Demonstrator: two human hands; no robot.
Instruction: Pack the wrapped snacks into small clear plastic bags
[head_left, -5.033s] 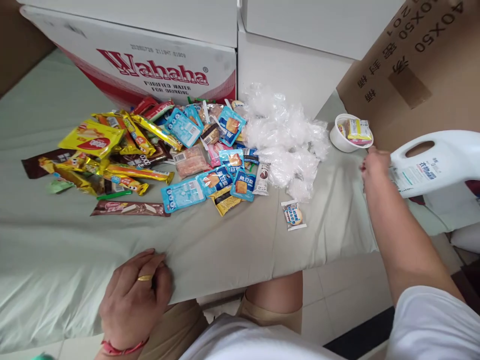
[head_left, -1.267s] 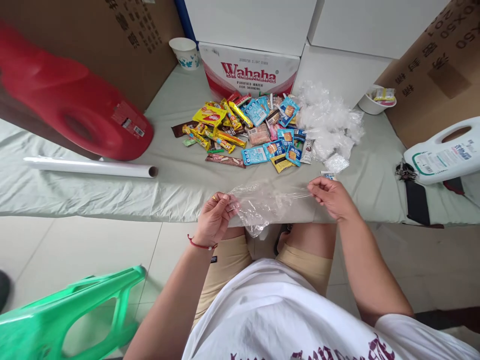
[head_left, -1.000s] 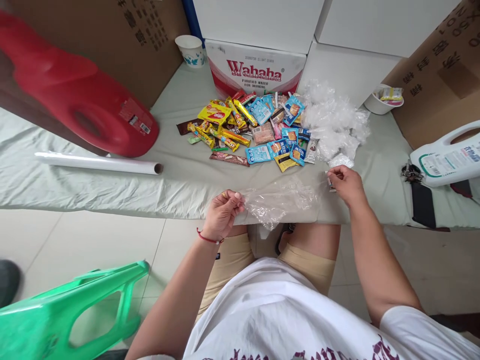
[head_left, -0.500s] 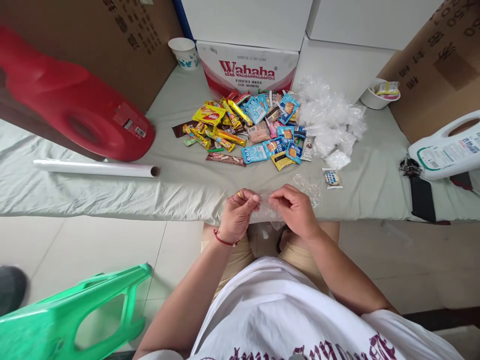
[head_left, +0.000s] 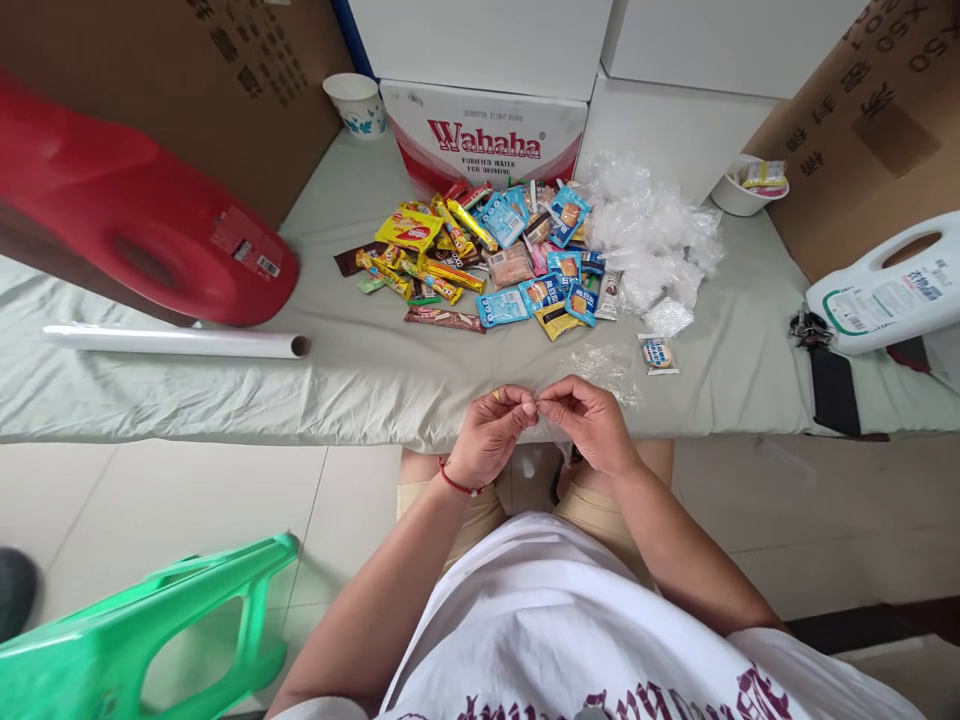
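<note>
Two bare hands in my head view, meeting right at the near edge of the table: left hand (head_left: pixel 487 438) with thumb and forefinger closed in a pinch, right hand (head_left: pixel 594 430) pinching too, fingertips all but touching, and both are gripping the bag (head_left: pixel 609 368). It's a clear, thin, crinkly thing, bunched between the fingertips and spread loosely behind the right hand on the cloth (head_left: pixel 360 390), which is pale green, smooth and creased; exactly where the film runs at the fingertips is too fine for me to make out. Just past the bag sits a square biscuit (head_left: pixel 658 356) in shiny foil, and beyond that a cloudy heap (head_left: pixel 652 235) of crumpled plastic, touching a glossy spread of snacks (head_left: pixel 510 267), long sticks and flat sachets. Counting now: one bag in hand, one biscuit by itself, one heap, and snacks so overlapped that I can't total them, though I get at least six blue sachets. Two jugs, a red jug (head_left: pixel 187 215) at left and a white jug (head_left: pixel 892 295) at right, both hard moulded plastic. One slick white tube (head_left: pixel 180 343), one paper cup (head_left: pixel 358 108), one round bowl (head_left: pixel 739 202) with packets inside, and one green plastic stool (head_left: pixel 82 645) down on the tiles.
</note>
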